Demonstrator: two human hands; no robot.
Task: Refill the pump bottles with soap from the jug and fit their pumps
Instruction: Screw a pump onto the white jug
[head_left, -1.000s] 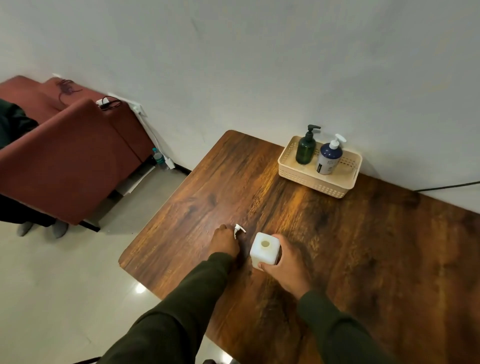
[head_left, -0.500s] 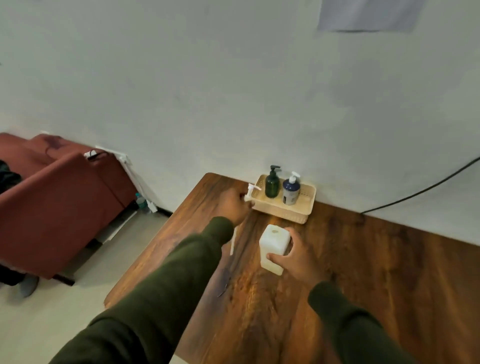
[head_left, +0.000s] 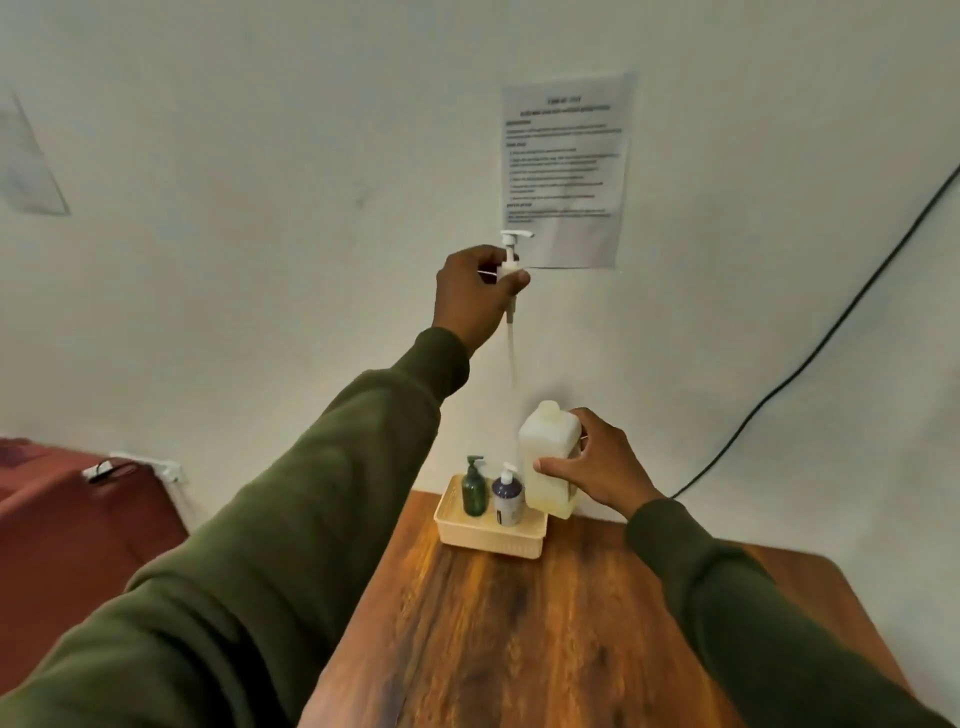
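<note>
**Pump lifted high above open bottle**

Over the wooden table (head_left: 519, 623), the right hand (head_left: 597, 467) grips the white bottle (head_left: 548, 457), now raised beside the basket (head_left: 488, 538). The left hand (head_left: 475, 296) pinches the pump (head_left: 511, 260), up from the tabletop (tube dangling), likely ready for fitting.

1. A white pump (head_left: 511, 249) with a pale, see-through tube is seen.
2. The bottle (head_left: 549, 457) is coloured translucent white, with a yellowish tint low down.
3. A cream basket (head_left: 488, 538) with a lattice-patterned wall is shown.
4. A dark green bottle (head_left: 474, 491) is topped in dark green; a navy bottle (head_left: 508, 493) is topped in white.
5. The table (head_left: 519, 639) is marked by streaked brown wood grain.
6. Olive green is worn on both sleeves (head_left: 291, 519).
</note>
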